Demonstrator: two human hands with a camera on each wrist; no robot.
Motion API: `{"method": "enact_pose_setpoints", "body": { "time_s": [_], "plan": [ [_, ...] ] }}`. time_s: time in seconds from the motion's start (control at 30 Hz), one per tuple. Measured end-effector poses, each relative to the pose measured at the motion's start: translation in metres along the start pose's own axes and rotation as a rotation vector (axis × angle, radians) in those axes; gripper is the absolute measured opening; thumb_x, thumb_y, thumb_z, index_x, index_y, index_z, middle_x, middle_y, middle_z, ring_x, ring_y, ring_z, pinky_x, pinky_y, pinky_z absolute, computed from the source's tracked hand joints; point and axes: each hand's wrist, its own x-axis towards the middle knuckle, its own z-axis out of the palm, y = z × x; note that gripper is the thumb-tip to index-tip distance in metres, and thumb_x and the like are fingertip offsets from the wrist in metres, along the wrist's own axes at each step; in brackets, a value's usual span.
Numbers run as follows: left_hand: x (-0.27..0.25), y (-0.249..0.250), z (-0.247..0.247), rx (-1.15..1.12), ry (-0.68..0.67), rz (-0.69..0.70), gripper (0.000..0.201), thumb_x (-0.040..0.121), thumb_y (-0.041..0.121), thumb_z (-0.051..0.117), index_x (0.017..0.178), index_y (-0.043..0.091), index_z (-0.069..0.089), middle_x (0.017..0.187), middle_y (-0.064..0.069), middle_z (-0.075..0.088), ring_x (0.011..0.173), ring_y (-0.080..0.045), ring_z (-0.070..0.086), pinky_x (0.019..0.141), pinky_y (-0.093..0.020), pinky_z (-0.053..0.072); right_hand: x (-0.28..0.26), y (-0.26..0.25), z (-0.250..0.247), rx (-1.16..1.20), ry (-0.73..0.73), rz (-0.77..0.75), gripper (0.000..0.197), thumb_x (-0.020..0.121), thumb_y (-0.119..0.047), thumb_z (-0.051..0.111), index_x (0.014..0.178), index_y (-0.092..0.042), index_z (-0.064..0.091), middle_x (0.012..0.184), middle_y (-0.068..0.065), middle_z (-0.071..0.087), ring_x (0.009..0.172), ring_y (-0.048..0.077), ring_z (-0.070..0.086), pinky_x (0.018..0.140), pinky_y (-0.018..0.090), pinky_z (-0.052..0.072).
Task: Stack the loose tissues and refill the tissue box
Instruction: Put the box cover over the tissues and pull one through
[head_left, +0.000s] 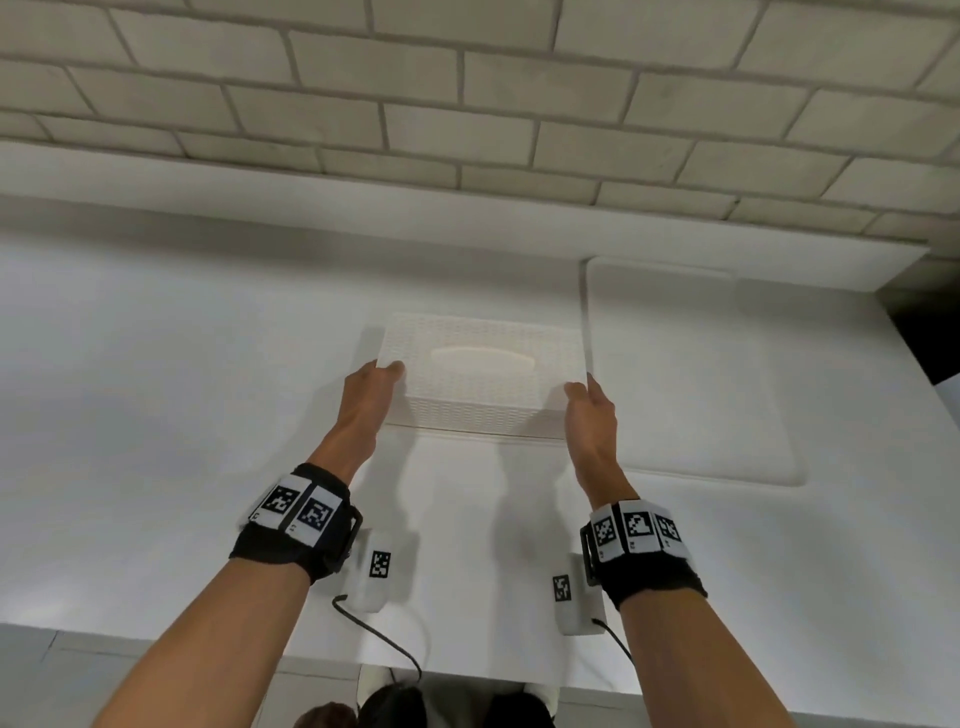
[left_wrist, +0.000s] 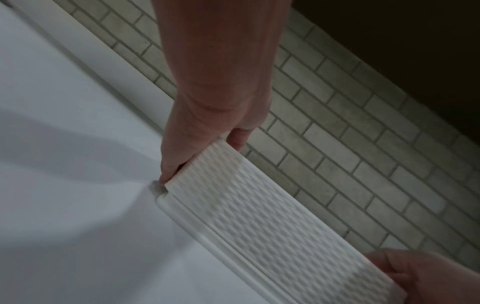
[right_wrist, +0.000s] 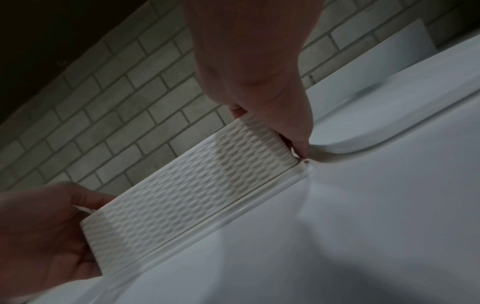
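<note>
Gripping the tissue box cover (head_left: 480, 374) at opposite ends, left hand (head_left: 366, 397), right hand (head_left: 592, 415), fingers curled

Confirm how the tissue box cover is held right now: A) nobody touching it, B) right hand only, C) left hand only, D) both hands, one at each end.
D: the left hand grips the left end of the tissue box cover and the right hand grips the right end, above the flat base.

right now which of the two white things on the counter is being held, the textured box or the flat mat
The white woven-textured plastic tissue box: the left hand and right hand grip its ends. The flat white mat lies untouched.
</note>
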Motion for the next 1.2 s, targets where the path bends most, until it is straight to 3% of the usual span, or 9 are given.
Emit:
{"method": "enact_pose_setpoints", "body": {
  "time_s": [0.2, 0.37, 0.47, 0.67, 0.8, 0.87, 0.93, 1.07, 1.2],
  "plan": [
    [-0.006, -0.004, -0.003, 0.000, -0.021, 0.066, 0.014, 0.095, 0.019, 0.054, 0.106, 0.019, 0.061, 0.107, 0.000, 0.063, 0.101, -0.020, 0.055, 0.090, -0.029, 0.039, 0.001, 0.011, -0.003, -0.049, 0.088, -0.065, 0.039, 0.098, -0.025, 0.046, 0.134, -0.011, 0.051, 0.112, -0.002, 0.057, 0.106, 0.018, 0.052, 0.091, 0.029, 0.039],
    [-0.010, -0.006, -0.006, 0.002, -0.058, 0.127, 0.016, 0.094, 0.018, 0.055, 0.087, 0.027, 0.067, 0.098, 0.010, 0.069, 0.102, -0.018, 0.061, 0.097, -0.030, 0.043, -0.001, 0.018, -0.002, -0.094, 0.164, -0.129, 0.034, 0.098, -0.027, 0.047, 0.126, -0.012, 0.061, 0.122, 0.005, 0.065, 0.115, 0.024, 0.057, 0.100, 0.036, 0.043],
    [-0.008, -0.009, -0.006, -0.008, -0.048, 0.113, 0.013, 0.095, 0.020, 0.054, 0.093, 0.023, 0.067, 0.099, 0.006, 0.069, 0.103, -0.020, 0.061, 0.098, -0.032, 0.043, -0.001, 0.019, -0.001, -0.123, 0.170, -0.175, 0.033, 0.098, -0.026, 0.045, 0.120, -0.013, 0.064, 0.118, 0.004, 0.068, 0.109, 0.023, 0.060, 0.101, 0.039, 0.046],
    [-0.008, -0.013, -0.006, 0.005, -0.051, 0.138, 0.014, 0.096, 0.021, 0.053, 0.099, 0.021, 0.067, 0.101, 0.003, 0.068, 0.097, -0.019, 0.059, 0.090, -0.029, 0.041, -0.002, 0.017, -0.003, -0.133, 0.205, -0.234, 0.027, 0.096, -0.017, 0.041, 0.103, -0.009, 0.066, 0.088, 0.000, 0.062, 0.087, 0.024, 0.058, 0.091, 0.043, 0.050],
    [-0.007, -0.018, -0.004, 0.030, -0.073, 0.166, 0.016, 0.096, 0.022, 0.052, 0.091, 0.029, 0.065, 0.095, 0.014, 0.067, 0.102, -0.016, 0.060, 0.094, -0.029, 0.042, -0.004, 0.024, -0.005, -0.127, 0.207, -0.191, 0.032, 0.098, -0.019, 0.041, 0.120, -0.012, 0.063, 0.104, 0.000, 0.067, 0.103, 0.027, 0.060, 0.099, 0.044, 0.048],
    [-0.007, -0.019, -0.005, 0.040, -0.075, 0.175, 0.017, 0.096, 0.022, 0.053, 0.086, 0.027, 0.064, 0.092, 0.013, 0.067, 0.098, -0.015, 0.060, 0.093, -0.029, 0.043, -0.004, 0.026, -0.005, -0.137, 0.196, -0.168, 0.038, 0.099, -0.023, 0.040, 0.131, -0.014, 0.058, 0.123, 0.005, 0.066, 0.116, 0.029, 0.058, 0.104, 0.045, 0.045],
    [-0.003, -0.020, -0.005, 0.044, -0.061, 0.162, 0.015, 0.095, 0.025, 0.054, 0.083, 0.021, 0.063, 0.090, 0.007, 0.067, 0.097, -0.021, 0.060, 0.095, -0.032, 0.044, -0.003, 0.026, -0.006, -0.156, 0.170, -0.169, 0.038, 0.100, -0.025, 0.038, 0.133, -0.015, 0.057, 0.128, 0.006, 0.064, 0.119, 0.029, 0.056, 0.106, 0.044, 0.042],
    [0.000, -0.020, -0.004, 0.057, -0.042, 0.127, 0.027, 0.094, 0.036, 0.055, 0.104, 0.015, 0.069, 0.111, -0.005, 0.068, 0.112, -0.028, 0.059, 0.099, -0.037, 0.042, -0.004, 0.023, -0.006, -0.118, 0.112, -0.136, 0.041, 0.101, -0.027, 0.035, 0.139, -0.021, 0.051, 0.137, 0.002, 0.059, 0.127, 0.026, 0.051, 0.111, 0.041, 0.037],
    [-0.001, -0.019, -0.007, 0.057, -0.022, 0.092, 0.036, 0.094, 0.034, 0.055, 0.116, 0.009, 0.067, 0.123, -0.011, 0.065, 0.121, -0.033, 0.055, 0.102, -0.038, 0.040, -0.013, 0.024, -0.005, -0.042, 0.072, -0.105, 0.043, 0.101, -0.023, 0.035, 0.143, -0.025, 0.047, 0.143, -0.001, 0.054, 0.132, 0.022, 0.047, 0.115, 0.038, 0.033]
  ]
}}
